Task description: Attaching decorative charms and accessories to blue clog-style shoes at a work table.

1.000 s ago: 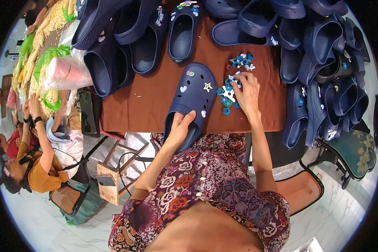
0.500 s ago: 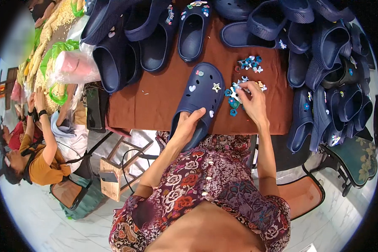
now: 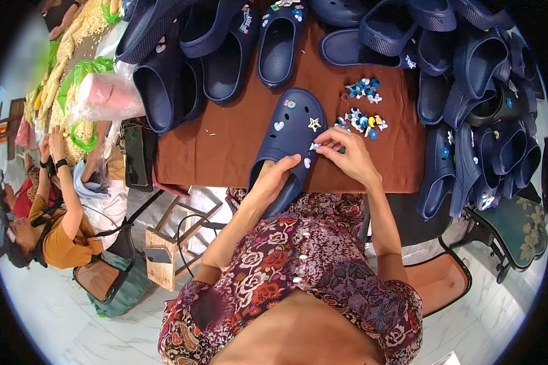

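A navy foam clog [image 3: 275, 143] lies toe-away at the near edge of the brown cloth. My left hand [image 3: 274, 180] grips it, fingers inside the foot opening and thumb over the upper. Several charms sit on the clog: a swirl, a white heart [image 3: 279, 126], a star [image 3: 313, 124] and a pale heart near the side. My right hand [image 3: 346, 154] pinches a small white-and-blue shoe charm [image 3: 314, 146] against the clog's right side, below the star. Right of the clog lies a loose pile of colourful charms [image 3: 371, 123], partly behind my right hand.
A second charm pile [image 3: 364, 89] lies farther back on the brown cloth [image 3: 219, 152]. Navy clogs crowd the far side and the right [image 3: 437, 170]. At left, a person in an orange top [image 3: 73, 243] works beside a pink plastic-wrapped roll [image 3: 106, 96].
My right hand has moved left from the near charm pile to the clog's side, bringing a small charm. My left hand keeps its hold on the clog.
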`<state>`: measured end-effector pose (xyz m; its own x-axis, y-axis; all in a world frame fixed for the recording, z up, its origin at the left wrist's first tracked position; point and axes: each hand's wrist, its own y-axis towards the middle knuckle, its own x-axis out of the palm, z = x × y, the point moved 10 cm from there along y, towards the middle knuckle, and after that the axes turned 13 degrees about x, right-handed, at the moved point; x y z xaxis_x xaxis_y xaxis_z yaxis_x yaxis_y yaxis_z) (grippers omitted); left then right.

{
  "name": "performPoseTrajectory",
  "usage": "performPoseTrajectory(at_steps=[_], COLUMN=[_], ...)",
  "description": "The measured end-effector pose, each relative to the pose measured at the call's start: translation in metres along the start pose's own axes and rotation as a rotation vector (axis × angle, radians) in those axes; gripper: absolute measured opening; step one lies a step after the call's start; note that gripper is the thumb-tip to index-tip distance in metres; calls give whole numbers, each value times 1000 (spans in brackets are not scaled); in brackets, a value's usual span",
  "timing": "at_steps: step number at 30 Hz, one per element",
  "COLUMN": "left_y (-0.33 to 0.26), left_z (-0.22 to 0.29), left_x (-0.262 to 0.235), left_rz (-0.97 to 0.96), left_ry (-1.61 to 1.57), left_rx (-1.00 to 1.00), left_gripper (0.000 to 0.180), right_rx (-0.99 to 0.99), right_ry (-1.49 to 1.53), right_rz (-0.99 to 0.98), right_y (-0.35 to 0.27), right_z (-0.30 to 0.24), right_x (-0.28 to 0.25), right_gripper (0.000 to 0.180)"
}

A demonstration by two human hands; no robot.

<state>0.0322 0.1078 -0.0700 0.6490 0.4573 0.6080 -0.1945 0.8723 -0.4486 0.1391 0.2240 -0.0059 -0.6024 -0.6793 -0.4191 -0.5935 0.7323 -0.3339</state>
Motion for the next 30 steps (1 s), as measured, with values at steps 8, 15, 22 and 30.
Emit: performPoseTrajectory(at_steps=[8,15,22,30], left_y=[3,2,3,5], left_z=[-2,-5,-2,-4], left_x=[3,1,3,1], left_rz=[-17,-24,-35,-49], left_ry=[-54,-102,-124,-141], left_rx=[-7,-26,-14,-4], left_gripper=[48,48,44,47], right_rx=[-148,-141,211,209], right_ry=[-39,95,471,415], right_rz=[208,328,95,45], right_y=[-17,-25,5,10], right_z=[-8,0,54,54], right_x=[0,5,19,20], right_gripper=[19,22,16,15])
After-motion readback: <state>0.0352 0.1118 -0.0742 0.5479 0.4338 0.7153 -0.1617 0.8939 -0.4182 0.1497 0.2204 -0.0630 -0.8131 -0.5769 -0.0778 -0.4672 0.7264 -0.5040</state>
